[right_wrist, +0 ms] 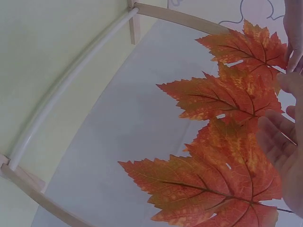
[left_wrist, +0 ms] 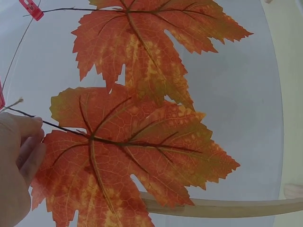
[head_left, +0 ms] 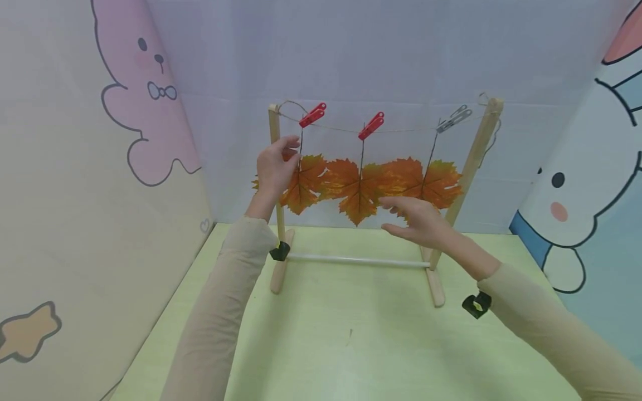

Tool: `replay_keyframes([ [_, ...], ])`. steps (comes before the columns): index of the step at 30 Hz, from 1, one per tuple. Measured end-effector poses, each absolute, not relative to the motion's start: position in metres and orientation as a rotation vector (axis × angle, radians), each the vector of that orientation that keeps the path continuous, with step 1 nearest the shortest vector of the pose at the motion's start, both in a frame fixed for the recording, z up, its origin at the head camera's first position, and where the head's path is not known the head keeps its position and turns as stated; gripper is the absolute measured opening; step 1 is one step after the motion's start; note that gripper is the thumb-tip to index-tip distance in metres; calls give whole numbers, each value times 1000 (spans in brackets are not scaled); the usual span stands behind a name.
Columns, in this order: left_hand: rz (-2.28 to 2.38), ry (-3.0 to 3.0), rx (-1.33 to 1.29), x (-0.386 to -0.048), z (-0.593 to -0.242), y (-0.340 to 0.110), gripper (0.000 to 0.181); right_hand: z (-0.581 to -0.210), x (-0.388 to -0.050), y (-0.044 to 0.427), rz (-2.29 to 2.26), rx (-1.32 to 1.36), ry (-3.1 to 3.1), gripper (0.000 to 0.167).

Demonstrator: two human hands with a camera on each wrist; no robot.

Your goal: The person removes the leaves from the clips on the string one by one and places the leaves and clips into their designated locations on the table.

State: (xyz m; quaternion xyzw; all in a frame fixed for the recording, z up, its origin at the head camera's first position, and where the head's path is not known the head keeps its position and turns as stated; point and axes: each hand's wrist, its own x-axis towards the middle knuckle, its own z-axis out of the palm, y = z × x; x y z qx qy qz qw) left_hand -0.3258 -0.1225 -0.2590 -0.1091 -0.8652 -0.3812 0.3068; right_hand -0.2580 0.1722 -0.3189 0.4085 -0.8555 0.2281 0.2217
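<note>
Left hand is up at the left leaf, grip loose, right hand, grip parted, by the middle leaf!

head camera facing forward and down, wrist cameras closer, sharing leaves
</note>
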Motion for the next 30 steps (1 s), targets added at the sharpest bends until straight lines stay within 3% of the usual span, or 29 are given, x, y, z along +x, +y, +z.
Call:
replay_keyframes([
  [30,-1060,-2252,-305,-334,-262,-118,20,-251,-276,126,704,1138,-2290,49],
])
